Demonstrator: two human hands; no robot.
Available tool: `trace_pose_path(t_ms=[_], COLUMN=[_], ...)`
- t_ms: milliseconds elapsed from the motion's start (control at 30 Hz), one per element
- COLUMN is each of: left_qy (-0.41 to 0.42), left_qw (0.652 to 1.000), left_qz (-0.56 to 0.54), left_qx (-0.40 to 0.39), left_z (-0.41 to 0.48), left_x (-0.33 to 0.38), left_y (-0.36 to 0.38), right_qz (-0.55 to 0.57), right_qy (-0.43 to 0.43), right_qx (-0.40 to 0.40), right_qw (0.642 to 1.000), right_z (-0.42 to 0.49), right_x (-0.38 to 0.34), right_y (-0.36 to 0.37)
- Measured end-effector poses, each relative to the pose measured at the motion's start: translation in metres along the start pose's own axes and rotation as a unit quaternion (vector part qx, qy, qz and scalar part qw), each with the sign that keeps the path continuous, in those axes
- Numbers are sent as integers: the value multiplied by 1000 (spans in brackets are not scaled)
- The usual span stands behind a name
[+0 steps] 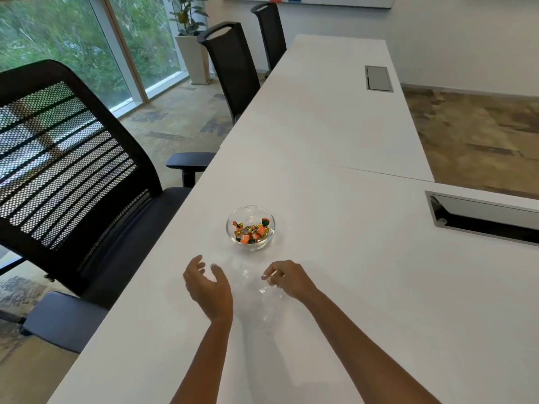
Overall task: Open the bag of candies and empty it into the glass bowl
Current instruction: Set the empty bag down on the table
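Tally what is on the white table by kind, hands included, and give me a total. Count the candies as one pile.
Glass bowl: 1
Pile of wrapped candies, inside the bowl: 1
Clear plastic bag, looks empty, held by the right hand: 1
Hands, left hand and right hand: 2
Cable hatches in the table, near one and far one: 2
Total: 7

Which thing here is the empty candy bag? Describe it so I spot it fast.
On the long white table, look nearer the camera than the glass bowl of orange wrapped candies. The bag is crumpled clear plastic, pinched by the right hand beside the open left hand. Nearly invisible, it shows only as faint glints.
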State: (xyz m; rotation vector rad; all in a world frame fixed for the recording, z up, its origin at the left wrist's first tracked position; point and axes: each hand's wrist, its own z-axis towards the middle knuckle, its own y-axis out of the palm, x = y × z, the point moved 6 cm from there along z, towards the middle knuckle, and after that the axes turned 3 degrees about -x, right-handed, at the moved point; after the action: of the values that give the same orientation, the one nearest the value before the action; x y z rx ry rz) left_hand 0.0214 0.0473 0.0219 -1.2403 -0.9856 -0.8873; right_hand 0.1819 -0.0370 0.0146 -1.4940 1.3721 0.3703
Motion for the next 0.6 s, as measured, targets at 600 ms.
trace_pose_path(t_ms=[600], left_qy=[48], left_qw=[942], left_qz=[292], left_qx=[-159], left_z=[-1], left_x=[-42], left_y=[-10], right_qz=[31], right_qy=[-21], right_qx=[94], right_qw=[995], right_z=[14], right_x=[-8], right_y=[-17])
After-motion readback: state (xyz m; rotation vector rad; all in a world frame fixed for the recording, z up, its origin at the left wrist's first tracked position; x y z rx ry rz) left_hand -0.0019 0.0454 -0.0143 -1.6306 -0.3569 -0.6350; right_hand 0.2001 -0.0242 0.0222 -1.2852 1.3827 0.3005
